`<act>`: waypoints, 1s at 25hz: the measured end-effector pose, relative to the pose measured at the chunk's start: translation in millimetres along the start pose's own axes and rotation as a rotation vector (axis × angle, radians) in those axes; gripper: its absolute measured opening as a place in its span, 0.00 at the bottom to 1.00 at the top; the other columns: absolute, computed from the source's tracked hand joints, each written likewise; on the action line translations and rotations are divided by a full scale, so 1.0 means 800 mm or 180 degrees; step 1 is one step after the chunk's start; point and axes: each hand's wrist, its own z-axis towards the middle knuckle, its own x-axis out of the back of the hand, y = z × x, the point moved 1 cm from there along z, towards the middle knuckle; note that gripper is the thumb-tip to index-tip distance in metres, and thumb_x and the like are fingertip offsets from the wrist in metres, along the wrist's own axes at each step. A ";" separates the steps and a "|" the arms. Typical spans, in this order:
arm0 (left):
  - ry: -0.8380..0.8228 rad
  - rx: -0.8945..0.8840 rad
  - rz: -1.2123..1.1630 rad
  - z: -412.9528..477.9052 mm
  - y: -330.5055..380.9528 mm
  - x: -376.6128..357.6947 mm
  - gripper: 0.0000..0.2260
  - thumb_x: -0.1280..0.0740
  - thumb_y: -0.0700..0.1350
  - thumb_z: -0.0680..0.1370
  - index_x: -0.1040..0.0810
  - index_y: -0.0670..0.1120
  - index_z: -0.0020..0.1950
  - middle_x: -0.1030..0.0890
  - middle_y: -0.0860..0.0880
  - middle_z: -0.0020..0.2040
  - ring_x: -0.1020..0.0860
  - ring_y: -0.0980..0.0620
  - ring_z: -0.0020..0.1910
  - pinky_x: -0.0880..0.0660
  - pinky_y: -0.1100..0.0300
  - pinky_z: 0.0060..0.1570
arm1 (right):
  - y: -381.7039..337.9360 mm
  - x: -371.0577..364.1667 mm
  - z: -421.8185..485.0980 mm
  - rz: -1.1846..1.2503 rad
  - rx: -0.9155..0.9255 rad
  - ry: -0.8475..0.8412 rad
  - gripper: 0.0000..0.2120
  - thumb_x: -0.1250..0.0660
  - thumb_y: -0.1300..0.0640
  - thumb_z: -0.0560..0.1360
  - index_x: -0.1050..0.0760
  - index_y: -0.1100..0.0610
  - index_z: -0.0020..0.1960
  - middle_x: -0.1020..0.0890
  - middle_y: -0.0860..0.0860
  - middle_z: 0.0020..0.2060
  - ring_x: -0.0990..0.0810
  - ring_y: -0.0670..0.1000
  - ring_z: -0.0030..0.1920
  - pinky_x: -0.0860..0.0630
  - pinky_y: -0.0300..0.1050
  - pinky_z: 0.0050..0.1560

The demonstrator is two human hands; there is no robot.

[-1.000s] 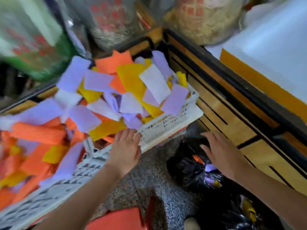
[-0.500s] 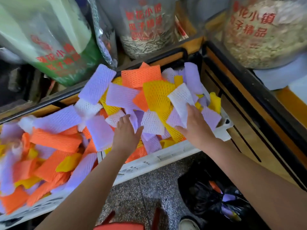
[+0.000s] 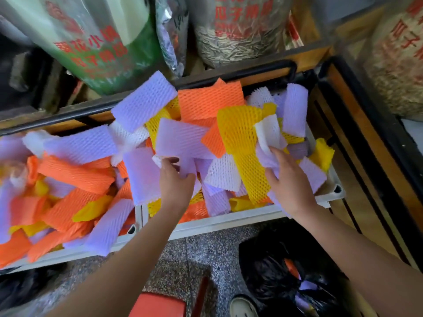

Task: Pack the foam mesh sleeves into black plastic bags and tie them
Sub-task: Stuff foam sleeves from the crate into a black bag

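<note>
Two white plastic crates hold heaps of foam mesh sleeves in purple, orange, yellow and white. My left hand reaches into the right crate and grips a purple sleeve in the middle of the heap. My right hand is further right in the same crate, with its fingers curled around a bunch of purple and white sleeves. An open black plastic bag sits on the floor below my right arm, with an orange sleeve and a purple sleeve inside.
Large clear sacks of seeds with red print stand on the wooden shelf behind the crates. A wooden counter with black edging runs along the right. A red stool and a shoe are on the speckled floor.
My right hand went from over the black bag up into the right crate and closed on sleeves. My left hand moved from the crate rim into the heap and took hold of a purple sleeve.
</note>
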 end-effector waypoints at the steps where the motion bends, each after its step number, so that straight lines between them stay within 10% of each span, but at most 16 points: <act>1: -0.0065 0.0093 -0.0042 -0.006 -0.006 0.001 0.17 0.32 0.33 0.71 0.29 0.36 0.58 0.24 0.40 0.51 0.24 0.41 0.49 0.35 0.58 0.42 | -0.003 0.004 -0.002 0.0078 0.0053 0.0076 0.21 0.37 0.59 0.77 0.34 0.59 0.70 0.25 0.58 0.62 0.26 0.60 0.60 0.30 0.47 0.44; 8: 0.0391 0.0455 -0.1121 -0.050 0.007 0.021 0.15 0.37 0.29 0.72 0.34 0.42 0.54 0.28 0.50 0.43 0.28 0.50 0.41 0.30 0.64 0.38 | -0.069 0.036 -0.020 0.0659 0.0376 0.0733 0.15 0.37 0.60 0.77 0.31 0.65 0.61 0.24 0.59 0.52 0.26 0.53 0.50 0.33 0.40 0.42; 13: -0.0347 -0.0189 -0.1762 -0.044 0.029 0.043 0.25 0.36 0.26 0.70 0.36 0.45 0.62 0.27 0.55 0.50 0.26 0.70 0.43 0.30 0.75 0.42 | -0.121 0.004 -0.015 0.0755 0.0605 -0.0035 0.17 0.37 0.59 0.75 0.33 0.59 0.63 0.23 0.55 0.55 0.24 0.57 0.51 0.30 0.46 0.44; 16: -0.0523 -0.0121 -0.1691 -0.031 0.044 0.053 0.18 0.30 0.33 0.72 0.30 0.45 0.59 0.24 0.54 0.47 0.26 0.67 0.40 0.30 0.73 0.39 | -0.149 -0.011 -0.014 0.0916 0.0732 -0.0347 0.16 0.38 0.57 0.75 0.34 0.57 0.62 0.22 0.53 0.53 0.22 0.56 0.51 0.26 0.50 0.47; 20: -0.0230 0.0029 -0.1508 -0.011 0.043 0.073 0.11 0.29 0.43 0.74 0.27 0.45 0.54 0.25 0.57 0.43 0.28 0.68 0.37 0.32 0.76 0.36 | -0.161 -0.005 -0.011 0.1140 0.0553 -0.0612 0.11 0.39 0.62 0.77 0.33 0.54 0.59 0.24 0.41 0.42 0.26 0.38 0.32 0.34 0.32 0.34; 25: 0.0621 -0.0055 -0.1245 -0.016 0.027 0.104 0.05 0.35 0.40 0.77 0.31 0.43 0.44 0.30 0.53 0.34 0.33 0.63 0.28 0.36 0.69 0.30 | -0.147 0.020 -0.007 0.0959 0.0179 -0.0205 0.11 0.40 0.59 0.79 0.34 0.58 0.61 0.25 0.50 0.46 0.27 0.52 0.39 0.36 0.44 0.38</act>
